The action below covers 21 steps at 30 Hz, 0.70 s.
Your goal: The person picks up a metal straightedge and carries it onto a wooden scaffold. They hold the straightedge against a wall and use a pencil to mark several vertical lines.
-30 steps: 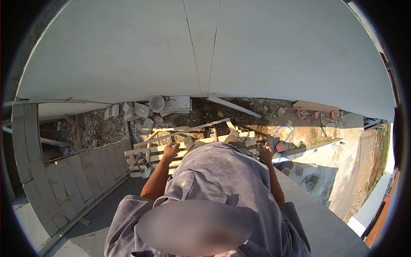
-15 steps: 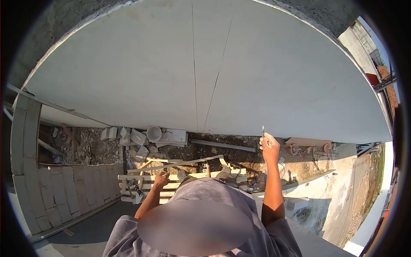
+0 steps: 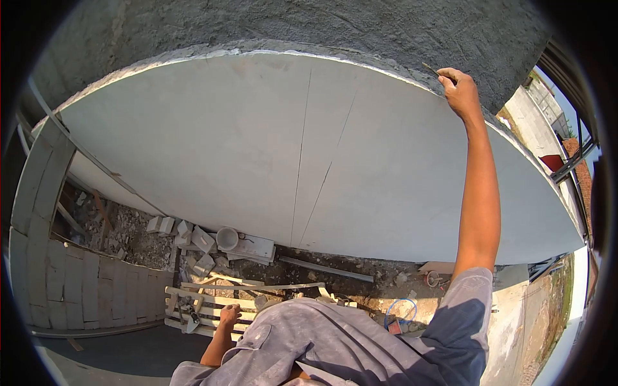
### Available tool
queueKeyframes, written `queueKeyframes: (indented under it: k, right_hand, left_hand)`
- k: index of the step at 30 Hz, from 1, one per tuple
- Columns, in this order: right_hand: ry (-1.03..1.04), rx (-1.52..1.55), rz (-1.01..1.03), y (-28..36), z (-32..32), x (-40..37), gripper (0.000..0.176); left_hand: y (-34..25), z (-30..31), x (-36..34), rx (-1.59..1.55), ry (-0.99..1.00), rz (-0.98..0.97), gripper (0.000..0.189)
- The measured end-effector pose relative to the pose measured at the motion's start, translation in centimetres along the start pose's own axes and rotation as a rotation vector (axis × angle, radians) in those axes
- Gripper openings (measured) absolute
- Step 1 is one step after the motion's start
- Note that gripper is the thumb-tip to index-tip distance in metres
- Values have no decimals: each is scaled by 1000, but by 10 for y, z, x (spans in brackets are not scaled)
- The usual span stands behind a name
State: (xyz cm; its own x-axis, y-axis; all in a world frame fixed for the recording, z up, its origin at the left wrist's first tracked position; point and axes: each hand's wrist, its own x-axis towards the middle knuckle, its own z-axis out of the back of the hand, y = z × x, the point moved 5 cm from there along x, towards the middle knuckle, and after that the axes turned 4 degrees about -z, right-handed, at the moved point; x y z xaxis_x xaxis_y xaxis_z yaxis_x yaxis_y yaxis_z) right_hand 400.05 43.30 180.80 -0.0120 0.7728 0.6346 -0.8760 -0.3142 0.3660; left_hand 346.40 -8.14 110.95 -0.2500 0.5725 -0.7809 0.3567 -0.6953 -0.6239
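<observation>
My right hand [image 3: 459, 89] is raised near the upper edge of the smooth grey wall [image 3: 244, 141], beside the rough plaster [image 3: 360, 32]. Its fingers pinch a thin, pencil-like tool [image 3: 430, 68] whose tip points up and left. Two thin dark lines run down the middle of the wall. Low at the left, my left hand [image 3: 230, 314] is closed beside the wooden slats [image 3: 212, 300]; what it holds, if anything, is too small to make out.
Below the wall lie a round bucket [image 3: 226, 238], pale blocks [image 3: 203, 240], a metal strip [image 3: 328, 269] and a blue hose loop [image 3: 400, 311]. A block wall [image 3: 96, 289] stands at the left. Rubble covers the ground.
My right hand has risen from the wall's lower part to its upper edge with the thin tool. The view has tilted up, showing more rough plaster. My left hand remains low beside the slats.
</observation>
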Motion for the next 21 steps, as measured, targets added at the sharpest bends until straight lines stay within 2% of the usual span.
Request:
queueKeyframes:
  k: [1,2,3,4,6,7,10,12,18,21]
  right_hand:
    - [25,70,-2,8,-9,0,23]
    - [22,234,17,31,-3,-17,24]
    - [42,371,-98,64,8,-42,24]
    - [11,659,-25,101,19,-74,24]
    - [36,1012,324,137,41,-131,27]
    - [-21,1163,422,155,58,-162,26]
    - [26,1479,593,196,80,-223,24]
    - [82,1608,633,222,84,-244,22]
    - [149,1739,657,259,83,-256,18]
    - [150,1765,673,269,84,-259,15]
  left_hand:
    - [18,7,-1,-106,43,-3,24]
    - [14,3,-22,-11,-157,40,22]
    - [25,10,-22,-51,-138,67,23]
    - [42,15,-26,-99,-120,99,24]
    - [55,16,-39,46,-282,134,26]
    - [47,9,-56,91,-318,134,28]
    - [31,5,-69,199,-324,99,34]
    - [43,10,-48,134,-293,73,36]
    - [-15,-1,-56,166,-250,-20,37]
    - [-19,1,-52,195,-264,-51,41]
